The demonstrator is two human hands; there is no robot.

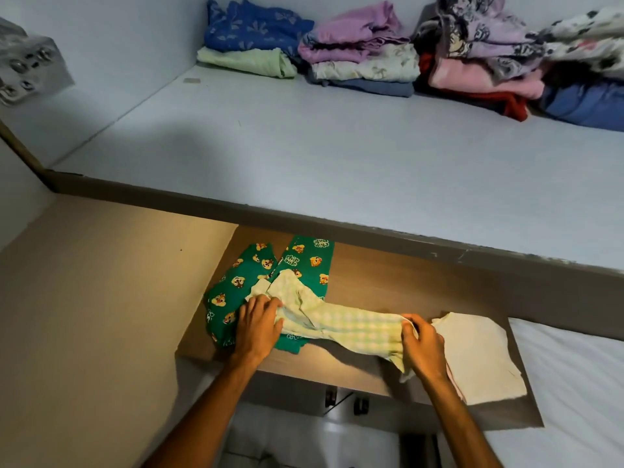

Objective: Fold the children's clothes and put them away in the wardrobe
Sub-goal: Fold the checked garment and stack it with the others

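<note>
A pale green checked garment (pixel 341 324) lies stretched across a brown wardrobe shelf (pixel 398 278). My left hand (pixel 258 324) grips its left end, and my right hand (pixel 422 342) pinches its right end. Under its left part lies a pair of green trousers with cartoon prints (pixel 304 261), spread flat. A folded cream garment (pixel 479 356) sits just right of my right hand, at the shelf's front edge.
Above runs a white upper shelf (pixel 304 146) with several stacks of folded clothes at the back: blue and light green (pixel 250 42), lilac (pixel 358 45), pink and red (pixel 479 76). The wardrobe's side wall (pixel 84 298) stands to the left. Hinges (pixel 361 405) show below the shelf.
</note>
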